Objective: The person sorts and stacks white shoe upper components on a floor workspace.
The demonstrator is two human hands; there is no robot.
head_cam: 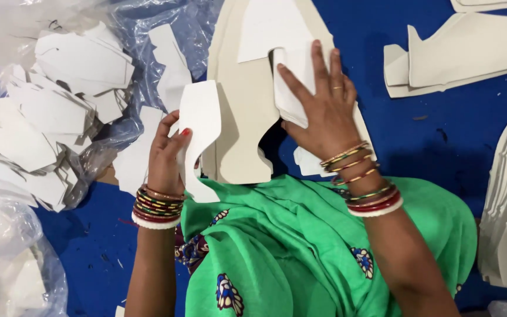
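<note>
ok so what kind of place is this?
Probably a small workshop for hand assembly of cut parts, worked at floor level. The left hand holds a white die-cut piece, the right hand presses a white stack onto a large beige cutout; more white pieces fill a plastic bag on blue sheeting.

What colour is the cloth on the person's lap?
The cloth is bright green with small blue, red and white flower-like patterns, seen in the head view.
</note>
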